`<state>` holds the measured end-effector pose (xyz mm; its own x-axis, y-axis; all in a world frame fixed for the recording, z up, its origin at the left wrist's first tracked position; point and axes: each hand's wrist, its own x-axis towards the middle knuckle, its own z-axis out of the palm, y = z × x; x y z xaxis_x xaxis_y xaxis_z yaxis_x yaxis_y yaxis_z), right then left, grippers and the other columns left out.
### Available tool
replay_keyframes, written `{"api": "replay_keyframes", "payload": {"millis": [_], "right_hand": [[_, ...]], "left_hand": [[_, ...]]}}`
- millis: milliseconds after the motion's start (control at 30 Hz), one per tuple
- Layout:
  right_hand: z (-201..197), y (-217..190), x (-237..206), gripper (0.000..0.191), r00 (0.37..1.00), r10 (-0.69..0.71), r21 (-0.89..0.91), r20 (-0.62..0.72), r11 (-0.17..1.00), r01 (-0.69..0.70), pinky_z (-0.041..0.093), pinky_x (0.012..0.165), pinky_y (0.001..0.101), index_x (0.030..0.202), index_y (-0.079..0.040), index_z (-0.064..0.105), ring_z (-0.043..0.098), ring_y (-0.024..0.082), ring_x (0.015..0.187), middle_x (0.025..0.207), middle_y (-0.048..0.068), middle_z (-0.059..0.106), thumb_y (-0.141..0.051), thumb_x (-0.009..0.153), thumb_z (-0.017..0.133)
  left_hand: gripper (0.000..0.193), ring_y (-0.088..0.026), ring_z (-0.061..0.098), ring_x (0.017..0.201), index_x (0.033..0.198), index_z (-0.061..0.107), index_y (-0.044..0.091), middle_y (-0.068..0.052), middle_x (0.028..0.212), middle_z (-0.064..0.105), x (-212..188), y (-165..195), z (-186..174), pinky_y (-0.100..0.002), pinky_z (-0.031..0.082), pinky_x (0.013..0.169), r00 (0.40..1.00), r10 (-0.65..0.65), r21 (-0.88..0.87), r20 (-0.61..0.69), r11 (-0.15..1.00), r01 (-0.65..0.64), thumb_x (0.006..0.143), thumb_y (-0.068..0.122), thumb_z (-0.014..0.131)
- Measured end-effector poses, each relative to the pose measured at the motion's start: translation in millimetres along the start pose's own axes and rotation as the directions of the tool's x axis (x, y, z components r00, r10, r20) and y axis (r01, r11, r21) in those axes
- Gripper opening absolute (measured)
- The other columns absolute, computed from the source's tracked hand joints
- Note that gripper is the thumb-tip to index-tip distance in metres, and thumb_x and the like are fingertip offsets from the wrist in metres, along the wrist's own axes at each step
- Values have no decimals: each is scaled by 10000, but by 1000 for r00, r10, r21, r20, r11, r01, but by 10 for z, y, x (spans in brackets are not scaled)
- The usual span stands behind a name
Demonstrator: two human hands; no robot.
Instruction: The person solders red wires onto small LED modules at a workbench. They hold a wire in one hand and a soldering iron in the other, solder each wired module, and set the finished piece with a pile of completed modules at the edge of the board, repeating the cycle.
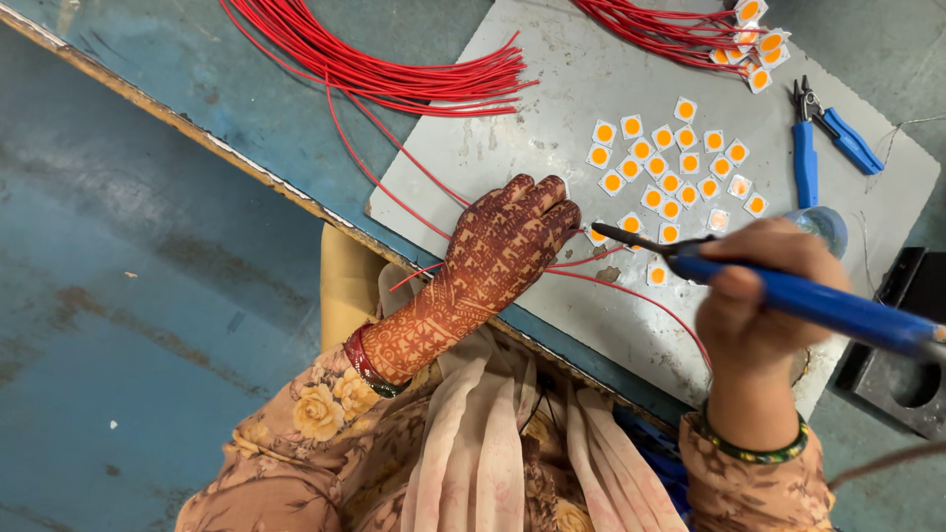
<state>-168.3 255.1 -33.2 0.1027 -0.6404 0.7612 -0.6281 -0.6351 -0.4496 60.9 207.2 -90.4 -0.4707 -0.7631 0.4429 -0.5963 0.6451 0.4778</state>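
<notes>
My left hand (pixel 498 251), covered in dark henna patterns, lies on the grey work board (pixel 532 148) with its fingers pressing red wires (pixel 601 281) down near a small chip. My right hand (pixel 764 296) grips a blue-handled soldering iron (pixel 788 296); its dark tip (pixel 603 232) points left at a white square chip with an orange centre (pixel 596 236) beside my left fingertips. Several such chips (pixel 670 163) lie loose on the board just beyond.
A bundle of red wires (pixel 394 69) fans across the blue bench at top left. More chips with red wires attached (pixel 729 34) sit at the top. Blue-handled pliers (pixel 823 143) lie at right; a black stand (pixel 907 365) is at far right.
</notes>
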Motion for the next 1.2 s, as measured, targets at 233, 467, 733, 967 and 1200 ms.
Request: {"api": "replay_keyframes", "payload": {"millis": [233, 467, 733, 967, 1200], "right_hand": [[-375, 172, -278, 573, 965, 119, 45, -234, 993, -111, 440, 570, 307, 1020, 73, 481, 563, 233, 614, 774, 163, 517, -475, 1186, 518], [-932, 540, -856, 597, 937, 158, -139, -312, 968, -209, 425, 516, 288, 989, 56, 434, 511, 219, 574, 762, 152, 501, -494, 1219, 401], [-1638, 1339, -1785, 647, 735, 374, 209, -565, 927, -311, 337, 527, 319, 893, 49, 483, 425, 257, 560, 751, 146, 452, -534, 1142, 353], [-1524, 1190, -1742, 609, 619, 492, 326, -612, 870, -369, 381, 493, 324, 988, 46, 531, 445, 237, 510, 677, 134, 451, -535, 1129, 417], [-1339, 807, -1382, 597, 652, 447, 339, -612, 893, -295, 408, 474, 316, 1147, 28, 515, 445, 208, 520, 725, 147, 474, -570, 1152, 510]], "left_hand": [[105, -234, 596, 956, 990, 661, 127, -41, 1040, 577, -1, 8, -11, -386, 520, 774, 1000, -4, -10, -4, 1000, 4, 906, 185, 687], [116, -241, 598, 951, 986, 672, 123, -44, 1042, 580, -15, 1, 10, -382, 524, 780, 1000, 3, -11, -5, 1000, -3, 895, 191, 698], [137, -254, 589, 1003, 1032, 679, 137, -48, 1099, 604, -15, 69, 6, -415, 486, 846, 999, 24, 14, -35, 1000, -24, 940, 236, 701], [170, -248, 589, 1032, 1076, 701, 167, -37, 1062, 616, 20, 270, 129, -427, 435, 853, 997, -40, 5, 70, 999, 40, 925, 246, 695], [353, -306, 563, 1144, 1200, 685, 127, -72, 1156, 632, 64, 472, 86, -475, 427, 942, 998, 55, 193, 20, 979, -58, 899, 309, 698]]}}
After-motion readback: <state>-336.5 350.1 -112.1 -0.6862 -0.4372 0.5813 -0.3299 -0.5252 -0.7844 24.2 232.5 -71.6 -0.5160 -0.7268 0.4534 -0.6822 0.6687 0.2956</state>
